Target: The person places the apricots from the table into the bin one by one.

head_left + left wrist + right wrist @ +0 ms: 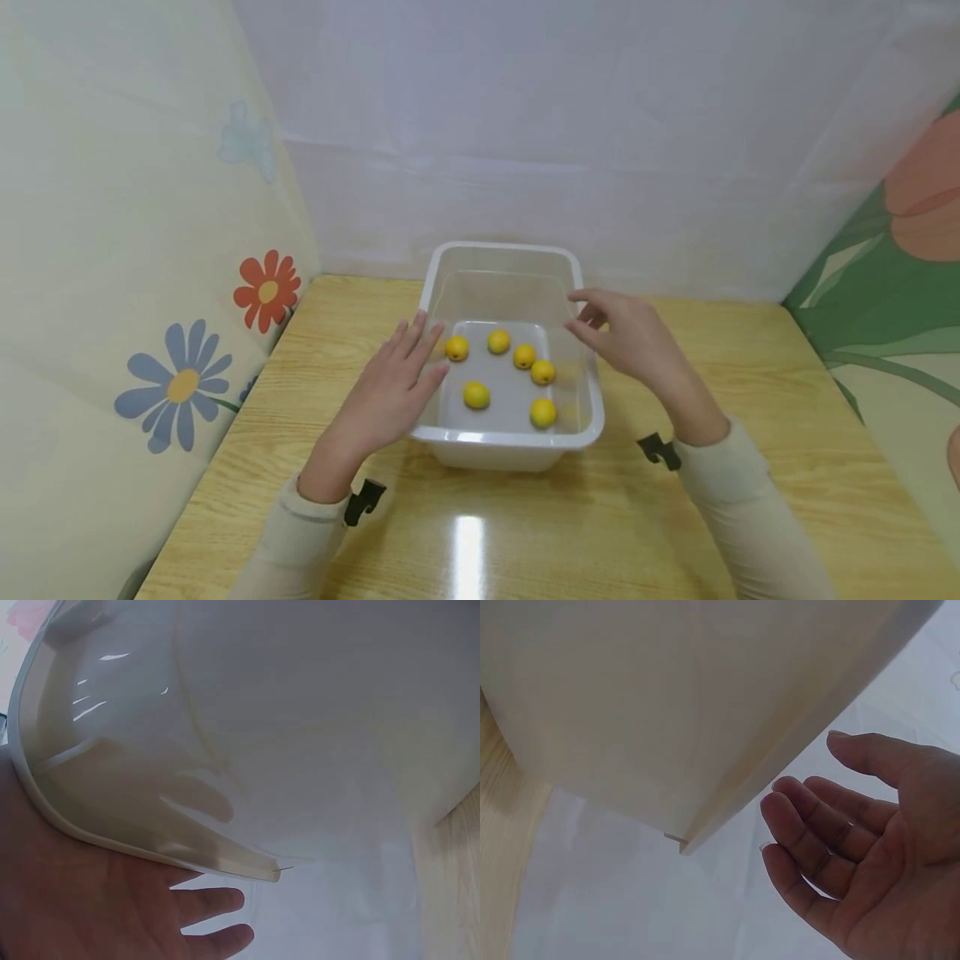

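Note:
A white plastic tub (491, 437) stands on the table with several small, round, yellow-green fruits (476, 395) spread over its floor. My left hand (390, 387) lies flat over the tub's left rim, fingers straight and a little apart, the thumb reaching inward over the opening. In the left wrist view, the palm is right at the rim (112, 844) and nothing is held. At the opposite side, my right hand (630, 337) hovers by the right rim with loosely bent fingers. The right wrist view shows the palm and fingers (802, 825) holding nothing, beside the tub's outer wall (615, 697).
The wooden table (720, 492) extends to both sides of the tub and in front of it. A white sheet (525, 125) hangs close behind the tub. Flower-printed cloth (180, 383) borders the table at left and right. A black strap piece (365, 502) is on the left wrist.

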Motion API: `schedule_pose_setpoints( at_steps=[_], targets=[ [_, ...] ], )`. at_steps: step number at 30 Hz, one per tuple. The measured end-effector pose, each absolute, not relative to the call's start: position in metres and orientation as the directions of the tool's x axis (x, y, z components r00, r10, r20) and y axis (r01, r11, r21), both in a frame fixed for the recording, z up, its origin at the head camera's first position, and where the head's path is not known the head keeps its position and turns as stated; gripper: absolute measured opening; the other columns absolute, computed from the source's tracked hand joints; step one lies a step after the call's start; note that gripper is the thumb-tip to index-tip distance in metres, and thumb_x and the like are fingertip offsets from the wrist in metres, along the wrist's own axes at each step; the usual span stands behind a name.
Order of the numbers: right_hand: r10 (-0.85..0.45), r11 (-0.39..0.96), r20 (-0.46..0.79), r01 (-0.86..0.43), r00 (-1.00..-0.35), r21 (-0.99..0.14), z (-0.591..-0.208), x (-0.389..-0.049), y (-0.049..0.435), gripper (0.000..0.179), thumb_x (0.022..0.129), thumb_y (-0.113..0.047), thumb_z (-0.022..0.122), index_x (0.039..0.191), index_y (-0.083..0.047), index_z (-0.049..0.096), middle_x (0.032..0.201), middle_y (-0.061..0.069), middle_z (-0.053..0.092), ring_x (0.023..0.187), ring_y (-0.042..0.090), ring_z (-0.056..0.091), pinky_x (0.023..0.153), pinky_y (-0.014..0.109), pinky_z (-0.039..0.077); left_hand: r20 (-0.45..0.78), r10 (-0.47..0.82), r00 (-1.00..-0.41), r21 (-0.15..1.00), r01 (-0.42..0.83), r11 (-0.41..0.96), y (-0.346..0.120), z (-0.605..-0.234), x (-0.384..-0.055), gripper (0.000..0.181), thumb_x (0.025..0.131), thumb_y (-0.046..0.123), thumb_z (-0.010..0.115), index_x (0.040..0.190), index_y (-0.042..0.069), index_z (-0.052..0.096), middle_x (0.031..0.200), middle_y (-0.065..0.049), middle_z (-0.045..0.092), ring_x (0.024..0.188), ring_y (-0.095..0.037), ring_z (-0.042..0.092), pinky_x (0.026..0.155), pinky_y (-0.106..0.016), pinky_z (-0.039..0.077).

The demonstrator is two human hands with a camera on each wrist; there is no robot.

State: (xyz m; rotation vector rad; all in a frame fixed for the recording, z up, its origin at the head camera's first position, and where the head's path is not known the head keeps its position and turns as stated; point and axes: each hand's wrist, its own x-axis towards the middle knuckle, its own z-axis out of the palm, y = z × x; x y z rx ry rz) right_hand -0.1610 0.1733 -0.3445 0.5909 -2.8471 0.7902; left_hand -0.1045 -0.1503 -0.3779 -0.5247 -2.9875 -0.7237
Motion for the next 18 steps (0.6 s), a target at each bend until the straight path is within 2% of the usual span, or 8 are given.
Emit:
schedule_pose_setpoints(
  at_steps=[7, 11, 18],
  targets=[
    [-0.305, 0.777, 0.267, -0.401, -0.914, -0.486, -0.348, -0.159, 0.184, 0.042, 0.100, -0.028, 0.066, 0.135, -0.005, 0.062, 0.117, 0.015, 0.071, 0.106, 0.032, 0.067, 0.090, 0.053, 0.054, 0.114, 0.307, -0.945, 0.565, 0.316, 0.762, -0.153, -0.377, -0.105, 0.061, 0.110, 0.050, 0.027, 0.162, 0.018, 0.026, 0.170, -0.003, 0.006, 0.156, -0.033, 0.005, 0.120, -0.064, 0.015],
    [-0.285, 0.771, 0.304, -0.406, -0.909, -0.491, -0.355, -0.159, 0.192, 0.042, 0.101, -0.029, 0.064, 0.136, -0.004, 0.062, 0.128, 0.019, 0.065, 0.116, 0.037, 0.061, 0.097, 0.058, 0.050, 0.137, 0.290, -0.947, 0.634, 0.309, 0.709, -0.159, -0.376, -0.108, 0.061, 0.110, 0.049, 0.029, 0.161, 0.016, 0.029, 0.170, -0.004, 0.011, 0.156, -0.033, 0.009, 0.118, -0.068, 0.017],
    [-0.229, 0.751, 0.344, -0.391, -0.910, -0.533, -0.370, -0.158, 0.210, 0.047, 0.105, -0.033, 0.057, 0.141, -0.002, 0.056, 0.143, 0.022, 0.054, 0.130, 0.042, 0.051, 0.106, 0.063, 0.042, 0.222, 0.229, -0.948, 0.644, 0.319, 0.695, -0.175, -0.381, -0.114, 0.058, 0.110, 0.045, 0.034, 0.159, 0.015, 0.034, 0.168, -0.005, 0.021, 0.155, -0.033, 0.016, 0.119, -0.067, 0.019]
  ],
)
